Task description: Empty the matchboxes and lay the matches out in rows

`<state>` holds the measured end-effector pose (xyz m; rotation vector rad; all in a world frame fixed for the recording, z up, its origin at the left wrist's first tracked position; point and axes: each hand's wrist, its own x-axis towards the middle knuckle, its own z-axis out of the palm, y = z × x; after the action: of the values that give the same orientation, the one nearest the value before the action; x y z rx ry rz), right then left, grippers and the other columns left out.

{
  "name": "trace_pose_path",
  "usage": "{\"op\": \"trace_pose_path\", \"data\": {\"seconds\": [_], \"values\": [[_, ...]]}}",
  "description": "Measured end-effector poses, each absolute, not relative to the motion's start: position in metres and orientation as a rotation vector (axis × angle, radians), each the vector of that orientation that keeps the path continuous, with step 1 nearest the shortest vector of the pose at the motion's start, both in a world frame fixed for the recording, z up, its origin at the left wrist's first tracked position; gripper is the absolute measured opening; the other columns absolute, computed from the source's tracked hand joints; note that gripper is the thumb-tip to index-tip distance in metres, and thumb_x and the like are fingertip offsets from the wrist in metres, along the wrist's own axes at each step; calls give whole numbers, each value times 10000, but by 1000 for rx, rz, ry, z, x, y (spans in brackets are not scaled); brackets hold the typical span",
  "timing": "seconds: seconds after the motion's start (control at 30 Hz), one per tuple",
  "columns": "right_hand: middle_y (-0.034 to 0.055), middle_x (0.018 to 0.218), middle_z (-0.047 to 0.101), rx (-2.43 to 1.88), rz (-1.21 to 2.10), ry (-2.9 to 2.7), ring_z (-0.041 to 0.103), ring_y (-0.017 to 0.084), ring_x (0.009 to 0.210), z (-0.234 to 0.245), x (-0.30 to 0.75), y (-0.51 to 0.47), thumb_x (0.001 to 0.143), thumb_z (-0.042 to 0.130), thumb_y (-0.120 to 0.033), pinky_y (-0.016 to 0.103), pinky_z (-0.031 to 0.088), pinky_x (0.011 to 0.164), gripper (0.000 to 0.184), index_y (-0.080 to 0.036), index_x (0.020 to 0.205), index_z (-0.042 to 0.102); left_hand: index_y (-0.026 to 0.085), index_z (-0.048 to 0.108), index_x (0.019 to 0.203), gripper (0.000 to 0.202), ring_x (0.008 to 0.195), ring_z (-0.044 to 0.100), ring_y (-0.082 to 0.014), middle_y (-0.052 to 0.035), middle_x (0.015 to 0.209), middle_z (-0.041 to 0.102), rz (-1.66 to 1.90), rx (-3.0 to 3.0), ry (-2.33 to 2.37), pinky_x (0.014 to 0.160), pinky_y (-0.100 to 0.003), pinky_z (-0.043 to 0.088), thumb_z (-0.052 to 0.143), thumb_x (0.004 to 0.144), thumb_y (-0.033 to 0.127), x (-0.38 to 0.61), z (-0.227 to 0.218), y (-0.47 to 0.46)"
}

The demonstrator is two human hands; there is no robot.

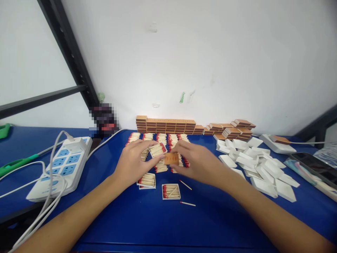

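My left hand [135, 158] grips a white matchbox tray [158, 150] filled with red-tipped matches, tilted between thumb and fingers. Right beside it, my right hand [193, 161] pinches an orange-brown matchbox sleeve [171, 159] close to the tray's right end. Whether the two touch is hard to tell. Under and behind both hands lie rows of loose matches [172, 140]. Nearer to me sit a filled tray [171, 192] and, to its left, stacked filled trays [146, 180]. Two single matches, one a loose match [187, 203], rest to the right.
Stacked brown matchboxes [171, 125] line the wall at the back. A heap of white trays [259, 165] lies on the right, near a phone [316, 168]. On the left are a power strip [65, 163] with white cables and a green-handled tool [19, 164].
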<state>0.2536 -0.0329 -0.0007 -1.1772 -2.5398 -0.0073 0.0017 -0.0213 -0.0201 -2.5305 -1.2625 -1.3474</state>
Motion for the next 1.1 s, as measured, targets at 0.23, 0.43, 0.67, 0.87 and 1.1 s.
{"op": "trace_pose_path", "data": {"seconds": [0.23, 0.43, 0.67, 0.87, 1.1], "values": [[143, 1071, 739, -1569, -268, -2226, 691, 292, 900, 23, 356, 39, 933, 622, -522, 388, 492, 751, 355, -194, 1030, 714, 216, 763, 1126, 339, 962, 784, -264, -65, 1071, 825, -1366, -2530, -1210, 879, -426, 637, 814, 899, 462, 2, -21, -20], [136, 1045, 727, -1680, -305, -2294, 686, 297, 920, 2, 403, 87, 907, 599, -519, 386, 497, 743, 376, -182, 1027, 716, 216, 763, 1154, 340, 985, 775, -265, -84, 1094, 821, -1329, -2585, -1147, 900, -437, 638, 808, 910, 448, 1, -24, -18], [158, 1195, 672, -1690, -346, -2360, 689, 257, 832, -7, 397, 109, 974, 553, -473, 386, 513, 763, 427, -193, 1260, 705, 221, 759, 1166, 336, 969, 771, -243, -70, 1071, 819, -1341, -2593, -1093, 893, -410, 640, 821, 904, 421, 1, -23, -18], [170, 1232, 658, -1723, -372, -2292, 702, 303, 944, -14, 394, 106, 1048, 454, -464, 413, 522, 802, 451, -195, 1343, 666, 209, 749, 1167, 340, 964, 768, -238, -75, 1060, 815, -1339, -2583, -1058, 884, -396, 638, 825, 903, 409, 1, -22, -19], [143, 1138, 661, -1642, -323, -2237, 686, 267, 950, -24, 389, 108, 1064, 444, -365, 383, 519, 867, 354, -188, 1205, 716, 198, 751, 1168, 339, 958, 770, -240, -81, 1050, 812, -1320, -2590, -1034, 887, -398, 639, 818, 909, 405, 0, -22, -18]]}}
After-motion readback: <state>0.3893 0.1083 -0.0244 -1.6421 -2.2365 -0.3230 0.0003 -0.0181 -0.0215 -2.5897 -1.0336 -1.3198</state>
